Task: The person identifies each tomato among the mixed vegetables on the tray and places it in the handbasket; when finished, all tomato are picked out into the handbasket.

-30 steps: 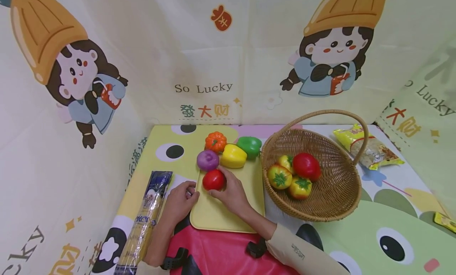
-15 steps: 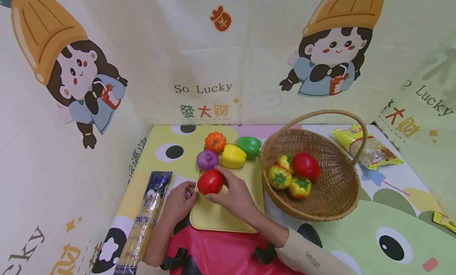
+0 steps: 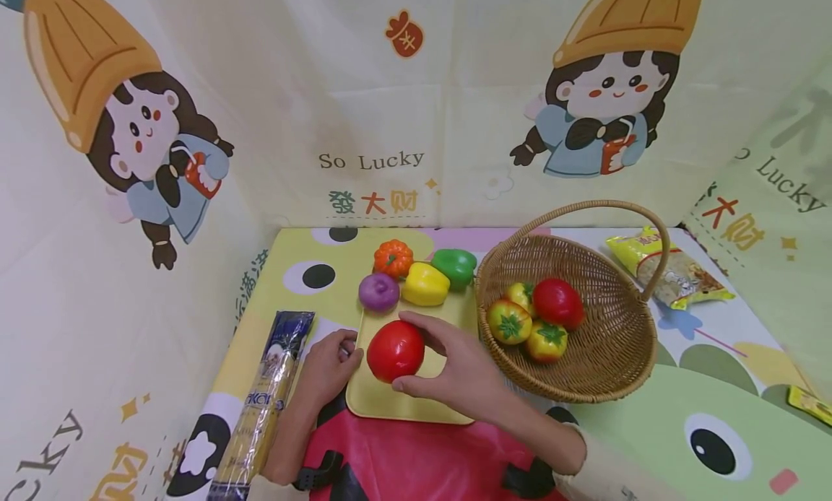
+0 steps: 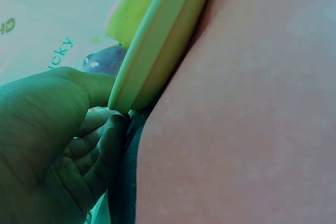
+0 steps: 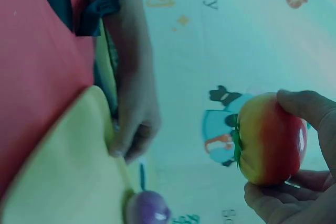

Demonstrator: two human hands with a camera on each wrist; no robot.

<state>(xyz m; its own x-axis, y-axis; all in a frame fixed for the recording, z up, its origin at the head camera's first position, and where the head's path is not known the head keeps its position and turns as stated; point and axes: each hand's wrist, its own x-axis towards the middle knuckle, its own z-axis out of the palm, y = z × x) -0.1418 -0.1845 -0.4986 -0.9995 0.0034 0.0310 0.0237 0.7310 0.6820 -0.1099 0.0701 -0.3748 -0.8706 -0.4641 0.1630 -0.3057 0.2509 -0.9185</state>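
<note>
My right hand (image 3: 464, 371) holds a toy tomato (image 3: 395, 351) above the yellow tray (image 3: 416, 406), thumb on one side and fingers on the other. The right wrist view shows this tomato (image 5: 270, 140) has a red bottom, a yellow top and green leaves. At the tray's left edge is my left hand (image 3: 328, 364); in the left wrist view its thumb lies over the rim of the tray (image 4: 157, 40) with fingers curled beneath. On the tray's far part sit a purple onion (image 3: 379, 292), a yellow bell pepper (image 3: 425, 284), a green bell pepper (image 3: 454, 267) and an orange pumpkin (image 3: 393, 258).
Right of the tray stands a wicker basket (image 3: 617, 342) with an arched handle, holding several toy tomatoes (image 3: 510, 322). A pack of noodles (image 3: 266, 400) lies to the left. Behind the basket is a yellow snack bag (image 3: 682, 273); another yellow packet (image 3: 809, 403) lies far right.
The right hand has lifted the tomato from beside the onion, and has brought it up and nearer, over the tray's middle. The left hand stays at the tray's edge.
</note>
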